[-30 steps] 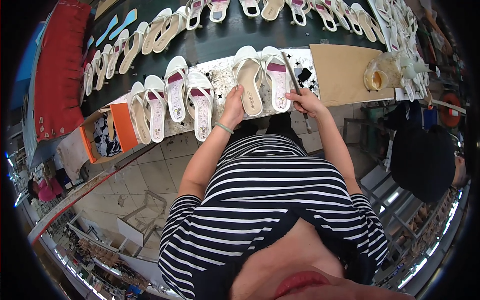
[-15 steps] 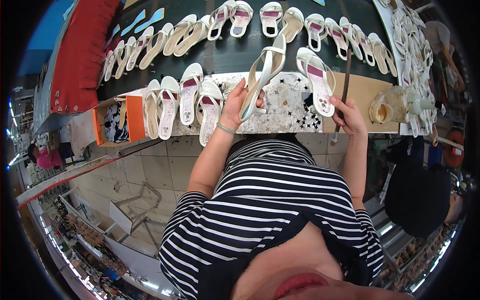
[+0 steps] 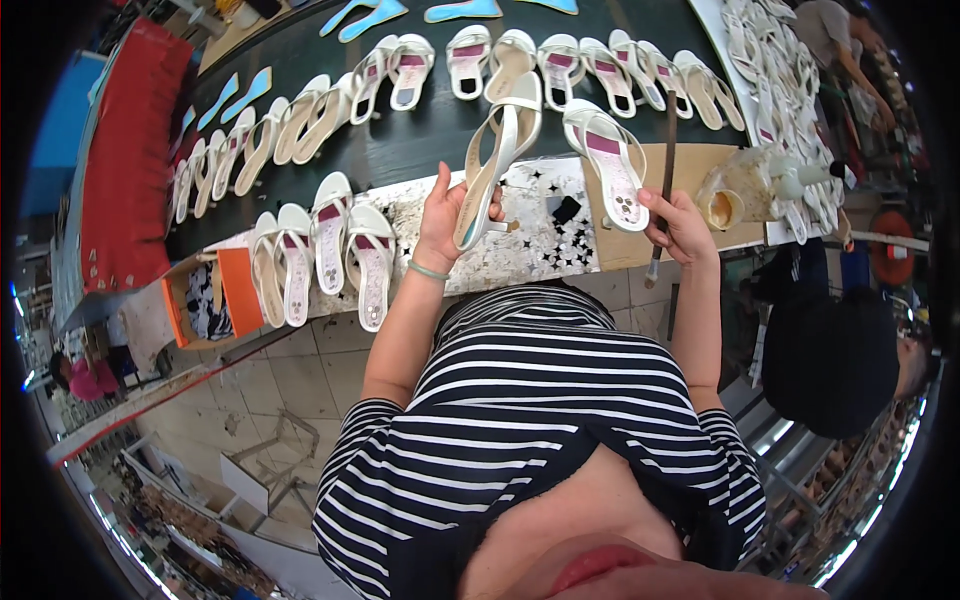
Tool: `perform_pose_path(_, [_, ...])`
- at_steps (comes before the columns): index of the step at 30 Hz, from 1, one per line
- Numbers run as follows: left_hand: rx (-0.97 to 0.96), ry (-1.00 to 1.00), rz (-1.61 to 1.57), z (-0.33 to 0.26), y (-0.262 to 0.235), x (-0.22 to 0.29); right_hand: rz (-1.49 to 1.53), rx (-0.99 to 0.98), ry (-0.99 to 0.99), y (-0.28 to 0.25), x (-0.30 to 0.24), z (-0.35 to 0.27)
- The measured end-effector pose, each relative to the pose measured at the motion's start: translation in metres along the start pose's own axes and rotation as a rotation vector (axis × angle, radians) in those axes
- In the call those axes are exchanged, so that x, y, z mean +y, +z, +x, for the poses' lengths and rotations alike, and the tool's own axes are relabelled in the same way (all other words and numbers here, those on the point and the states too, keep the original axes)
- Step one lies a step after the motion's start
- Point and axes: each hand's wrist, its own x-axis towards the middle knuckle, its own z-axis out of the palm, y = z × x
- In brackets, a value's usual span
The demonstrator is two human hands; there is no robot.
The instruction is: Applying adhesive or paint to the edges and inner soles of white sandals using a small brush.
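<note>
My left hand (image 3: 438, 225) grips a white heeled sandal (image 3: 478, 195) by its heel end, thumb raised beside it and the toe pointing away from me. In my right hand (image 3: 687, 228) is a second white sandal (image 3: 606, 145), pinched at the heel edge, its patterned insole facing up. That same hand also holds a slim dark-handled brush (image 3: 669, 140), bristles downward. Both sandals hang over the worktable's near edge strip (image 3: 420, 215). Close to my left hand, several white sandals (image 3: 329, 245) lie side by side. My fingers behind the held sandals are partly hidden.
White sandals (image 3: 410, 70) line the dark green belt (image 3: 330, 150), with blue sole-shaped pieces (image 3: 460, 10) beyond. A glue container (image 3: 722, 207) stands at right on cardboard (image 3: 655, 165). An orange box (image 3: 238, 295) is at left. More sandals (image 3: 760, 80) pile far right, near another person (image 3: 850, 50).
The view has turned slightly, so the bench and sandals sit lower at left. Both hands keep their sandals, and the right hand keeps the brush. Nothing is let go.
</note>
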Motion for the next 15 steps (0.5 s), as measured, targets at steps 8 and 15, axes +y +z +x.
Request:
perform_pose_path(8, [0.034, 0.027, 0.129, 0.024, 0.016, -0.011, -0.069, 0.088, 0.017, -0.028, 0.011, -0.002])
perform_pose_path(15, [-0.041, 0.01, 0.085, 0.037, 0.029, -0.015, -0.057, 0.169, 0.147, -0.068, 0.062, 0.013])
